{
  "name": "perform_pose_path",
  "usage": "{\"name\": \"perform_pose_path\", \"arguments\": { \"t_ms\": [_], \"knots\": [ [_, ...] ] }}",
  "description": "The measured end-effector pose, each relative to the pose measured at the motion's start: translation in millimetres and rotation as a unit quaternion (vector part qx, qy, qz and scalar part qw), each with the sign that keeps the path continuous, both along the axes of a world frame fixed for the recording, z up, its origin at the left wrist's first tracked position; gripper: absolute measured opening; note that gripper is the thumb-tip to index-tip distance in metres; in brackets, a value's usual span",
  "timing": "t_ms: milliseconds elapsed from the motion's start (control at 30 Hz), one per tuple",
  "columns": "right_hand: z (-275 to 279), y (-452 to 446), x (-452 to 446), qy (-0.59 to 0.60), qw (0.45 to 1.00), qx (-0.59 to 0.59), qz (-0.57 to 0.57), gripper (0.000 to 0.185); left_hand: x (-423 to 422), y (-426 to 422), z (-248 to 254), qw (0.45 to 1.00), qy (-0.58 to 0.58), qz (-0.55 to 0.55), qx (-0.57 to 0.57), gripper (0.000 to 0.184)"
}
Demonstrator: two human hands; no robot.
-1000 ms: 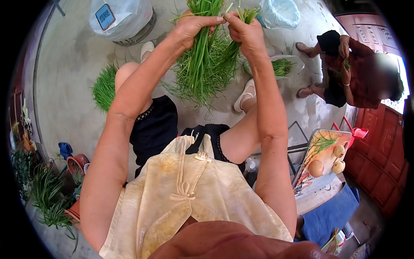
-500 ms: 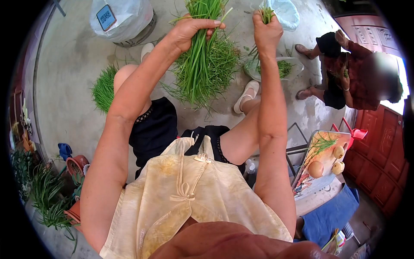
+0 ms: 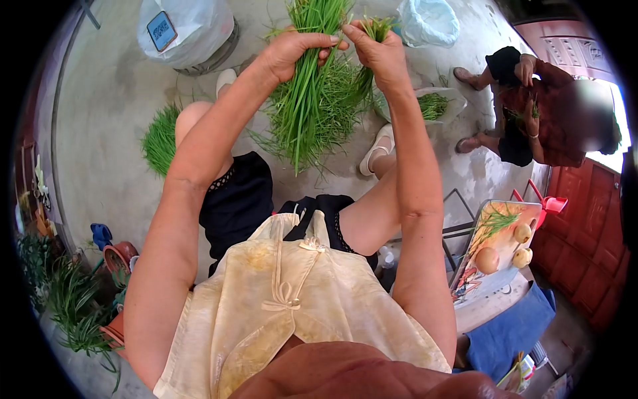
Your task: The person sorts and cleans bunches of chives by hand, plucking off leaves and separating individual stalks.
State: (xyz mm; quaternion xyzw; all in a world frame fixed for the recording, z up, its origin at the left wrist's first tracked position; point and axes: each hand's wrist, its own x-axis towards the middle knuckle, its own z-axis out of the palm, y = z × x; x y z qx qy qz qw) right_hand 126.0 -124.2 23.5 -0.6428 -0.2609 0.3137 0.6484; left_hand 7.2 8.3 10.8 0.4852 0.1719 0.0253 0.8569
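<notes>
Long green chives form a thick bundle in my left hand, whose fingers are wrapped round it with the thumb pointing right. My right hand is closed on a smaller bunch of chives; some blades hang down below the fist. Its thumb and fingertip pinch close to the left thumb, at the right side of the bundle. What that pinch holds is too small to make out. Beneath both hands a loose chive pile lies on the concrete floor.
Another chive heap lies beside my left knee. A plastic bag of chives and a bag-lined bin stand right. A phone rests on a covered bucket. Another person sits at right, near a small table with round vegetables.
My right hand has moved left, from beside the blue-white bin to the bundle, carrying its small bunch. My left hand has stayed in place. The other person's hands have shifted slightly.
</notes>
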Motion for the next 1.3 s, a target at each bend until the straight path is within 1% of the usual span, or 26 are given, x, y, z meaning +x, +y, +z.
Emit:
{"name": "perform_pose_path", "arguments": {
  "t_ms": [100, 200, 233, 367, 467, 500, 600, 700, 767, 867, 967, 1067, 1167, 1267, 1300],
  "knots": [
    [5, -3, 4, -0.016, 0.999, -0.025, 0.028, 0.016, 1, -2, -1, 1.0, 0.01, 0.004, 0.004, 0.021],
    [2, -7, 23, 0.085, 0.993, 0.054, -0.053, 0.017, 0, -2, 1, 0.999, 0.027, 0.017, 0.003, 0.02],
    [3, -7, 31, 0.137, 0.983, 0.111, -0.048, 0.016, 0, -2, -1, 1.0, 0.024, 0.015, 0.002, 0.02],
    [6, -11, 39, 0.225, 0.951, 0.208, -0.033, 0.016, -3, -6, -1, 1.0, 0.008, -0.014, -0.011, 0.023],
    [11, -14, 35, 0.163, 0.969, 0.185, 0.0, 0.018, -4, -6, -8, 0.999, 0.008, -0.049, -0.006, 0.028],
    [8, -11, 32, 0.154, 0.966, 0.205, -0.028, 0.014, -4, -8, -8, 0.999, 0.006, -0.051, -0.003, 0.028],
    [11, -9, 30, 0.128, 0.977, 0.156, -0.07, 0.011, -3, -12, -7, 0.998, 0.007, -0.057, 0.005, 0.026],
    [8, -7, 32, 0.115, 0.979, 0.154, -0.068, 0.012, -3, -13, -7, 0.998, 0.022, -0.058, 0.013, 0.025],
    [7, -10, 36, 0.087, 0.979, 0.157, -0.098, 0.013, -4, -12, -9, 0.998, 0.029, -0.058, 0.013, 0.023],
    [8, -19, 50, 0.061, 0.967, 0.182, -0.17, 0.014, -4, -2, -21, 0.995, 0.081, -0.05, -0.004, 0.02],
    [11, -34, 66, 0.022, 0.946, 0.195, -0.257, 0.013, -8, 6, -22, 0.991, 0.132, -0.022, 0.001, 0.015],
    [9, -53, 91, 0.004, 0.923, 0.205, -0.325, 0.014, -21, 23, -30, 0.986, 0.163, -0.001, -0.019, 0.016],
    [9, -73, 111, -0.009, 0.901, 0.22, -0.373, 0.016, -36, 48, -46, 0.986, 0.148, 0.076, -0.006, 0.016],
    [13, -81, 112, -0.04, 0.909, 0.198, -0.363, 0.015, -49, 86, -60, 0.971, 0.19, 0.142, -0.033, 0.017],
    [11, -83, 112, -0.033, 0.927, 0.171, -0.333, 0.015, -49, 85, -56, 0.972, 0.181, 0.146, -0.029, 0.018]
  ]
}}
